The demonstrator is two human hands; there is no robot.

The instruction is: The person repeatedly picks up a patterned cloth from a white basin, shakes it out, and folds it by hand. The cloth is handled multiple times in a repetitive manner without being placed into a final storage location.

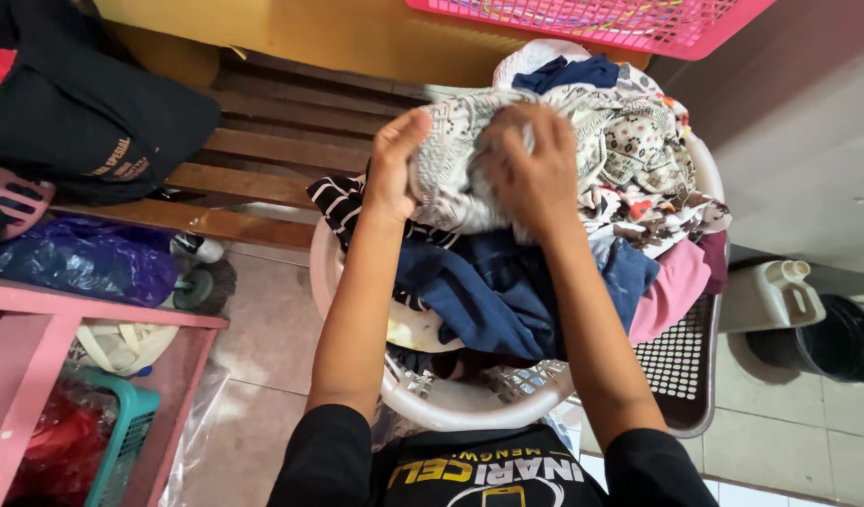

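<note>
Both hands gripped a patterned cloth (469, 150) atop the white laundry basket (451, 399): left hand (394, 164) pinching its edge, right hand (535, 169) bunched into it. Purple bag (84, 258) lay left; white jug (770, 296) stood right beside a black bucket (840, 343).

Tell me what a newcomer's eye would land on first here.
Both hands, left hand and right hand, grip a grey patterned cloth atop a heaped white laundry basket at centre. Navy garments hang below it. A bright pink basket juts in at the top edge.
</note>
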